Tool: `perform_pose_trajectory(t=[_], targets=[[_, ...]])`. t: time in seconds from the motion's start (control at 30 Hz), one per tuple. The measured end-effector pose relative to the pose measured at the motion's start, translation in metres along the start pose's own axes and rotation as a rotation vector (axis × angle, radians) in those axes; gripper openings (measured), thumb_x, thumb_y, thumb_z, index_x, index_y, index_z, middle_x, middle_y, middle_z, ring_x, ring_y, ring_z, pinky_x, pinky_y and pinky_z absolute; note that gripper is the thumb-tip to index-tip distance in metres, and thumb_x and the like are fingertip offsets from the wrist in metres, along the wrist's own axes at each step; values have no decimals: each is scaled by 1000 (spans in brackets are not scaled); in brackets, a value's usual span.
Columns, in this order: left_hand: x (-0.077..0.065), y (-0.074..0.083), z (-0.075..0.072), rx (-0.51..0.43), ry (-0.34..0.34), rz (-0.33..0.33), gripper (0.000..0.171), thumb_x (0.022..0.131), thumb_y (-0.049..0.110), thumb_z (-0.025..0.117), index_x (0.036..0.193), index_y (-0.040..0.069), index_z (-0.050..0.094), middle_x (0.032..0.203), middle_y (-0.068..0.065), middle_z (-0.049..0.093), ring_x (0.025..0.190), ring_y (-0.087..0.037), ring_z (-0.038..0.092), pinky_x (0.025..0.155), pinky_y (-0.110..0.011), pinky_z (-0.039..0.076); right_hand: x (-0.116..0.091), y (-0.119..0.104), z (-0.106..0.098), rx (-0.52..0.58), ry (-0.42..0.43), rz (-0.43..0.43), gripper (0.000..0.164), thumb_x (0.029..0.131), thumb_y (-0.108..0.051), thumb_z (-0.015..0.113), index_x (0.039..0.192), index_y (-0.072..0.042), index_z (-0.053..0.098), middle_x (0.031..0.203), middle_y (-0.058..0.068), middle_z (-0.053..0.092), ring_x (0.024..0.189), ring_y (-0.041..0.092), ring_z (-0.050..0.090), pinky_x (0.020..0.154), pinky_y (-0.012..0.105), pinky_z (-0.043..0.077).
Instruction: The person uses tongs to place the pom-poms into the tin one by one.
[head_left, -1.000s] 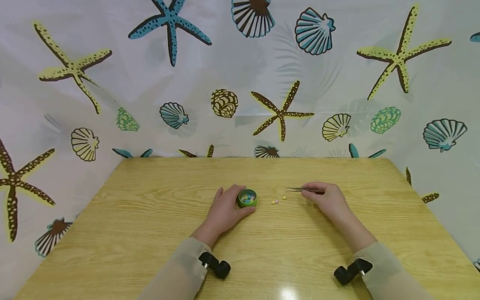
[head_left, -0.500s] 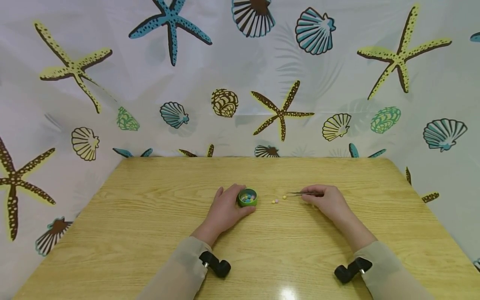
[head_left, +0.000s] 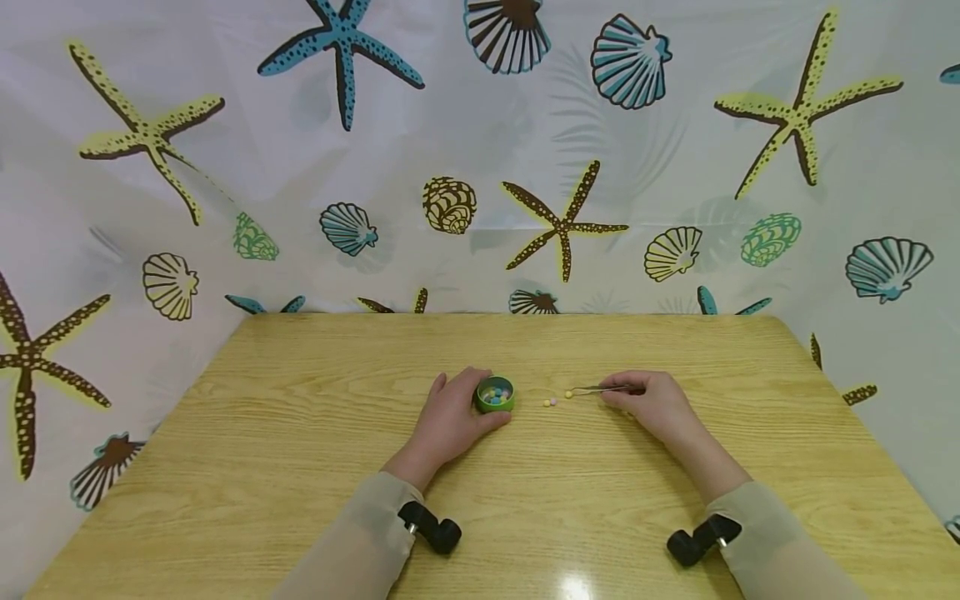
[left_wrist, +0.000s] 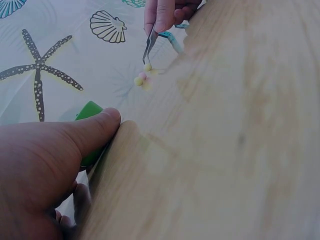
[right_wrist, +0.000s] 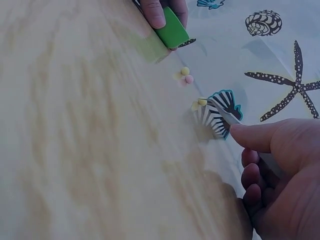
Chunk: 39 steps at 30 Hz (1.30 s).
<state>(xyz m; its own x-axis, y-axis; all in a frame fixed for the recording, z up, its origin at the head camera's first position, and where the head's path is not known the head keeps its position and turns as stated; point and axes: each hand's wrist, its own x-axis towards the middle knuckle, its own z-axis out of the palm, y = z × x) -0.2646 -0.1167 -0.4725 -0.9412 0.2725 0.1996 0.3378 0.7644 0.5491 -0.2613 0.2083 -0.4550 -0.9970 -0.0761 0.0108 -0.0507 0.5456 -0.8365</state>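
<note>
My left hand (head_left: 452, 421) curls round a small green cup (head_left: 495, 407), thumb in front and fingers behind; blue, yellow and pink beads (head_left: 496, 396) lie inside it. In the right wrist view the green cup (right_wrist: 172, 31) stands beyond the loose beads. Metal tweezers (head_left: 603, 388) are pinched in my right hand (head_left: 652, 402), pointing left. Their tips meet a yellow bead (head_left: 568, 394) on the table, seen also in the right wrist view as a yellow bead (right_wrist: 202, 102) at the tweezer ends. Left of it, another yellow bead (head_left: 547, 403) and a pink bead (head_left: 554, 402) sit side by side.
The wooden table (head_left: 480, 517) runs back to a white curtain (head_left: 495, 150) printed with starfish and shells. Black wrist mounts (head_left: 431, 529) sit on both sleeves, above the table's near part.
The tweezers have come down and slightly left, from above and right of the single yellow bead to right at it. My left hand and the cup have stayed in place.
</note>
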Motion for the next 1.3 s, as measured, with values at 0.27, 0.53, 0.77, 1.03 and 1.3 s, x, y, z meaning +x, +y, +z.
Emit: perform_pose_trajectory(t=[0.27, 0.53, 0.77, 1.03, 1.3], targets=[[1, -2, 1, 4, 6, 14, 70, 97, 36, 90, 151, 2, 62, 147, -16, 68, 139, -34, 63, 133, -64, 18, 1, 2, 0, -20, -3, -10, 22, 105, -21, 80, 122, -7, 84, 122, 10, 79, 113, 28, 69, 96, 42, 54], [0, -1, 0, -4, 5, 12, 69, 97, 36, 89, 151, 2, 62, 147, -15, 67, 139, -34, 62, 134, -64, 17, 1, 2, 1, -26, -8, -9, 21, 106, -21, 79, 122, -8, 84, 122, 10, 78, 114, 30, 69, 98, 45, 55], [1, -2, 1, 5, -1, 8, 71, 97, 37, 90, 152, 3, 62, 148, -15, 67, 140, -34, 62, 134, -63, 17, 1, 1, 0, -26, -11, -11, 21, 106, -21, 79, 122, -8, 84, 121, 10, 78, 111, 28, 68, 93, 40, 54], [1, -4, 2, 8, 7, 14, 71, 96, 37, 90, 152, 2, 62, 147, -15, 67, 139, -34, 63, 133, -64, 18, -1, 1, 0, -16, -9, -8, 23, 105, -21, 80, 122, -7, 84, 121, 10, 78, 111, 29, 68, 92, 39, 54], [1, -3, 2, 5, 11, 14, 72, 96, 37, 90, 152, 3, 62, 147, -15, 67, 139, -34, 63, 134, -63, 17, -1, 0, 1, -6, 6, -2, 24, 105, -22, 81, 123, -6, 83, 122, 11, 78, 112, 28, 68, 91, 38, 53]])
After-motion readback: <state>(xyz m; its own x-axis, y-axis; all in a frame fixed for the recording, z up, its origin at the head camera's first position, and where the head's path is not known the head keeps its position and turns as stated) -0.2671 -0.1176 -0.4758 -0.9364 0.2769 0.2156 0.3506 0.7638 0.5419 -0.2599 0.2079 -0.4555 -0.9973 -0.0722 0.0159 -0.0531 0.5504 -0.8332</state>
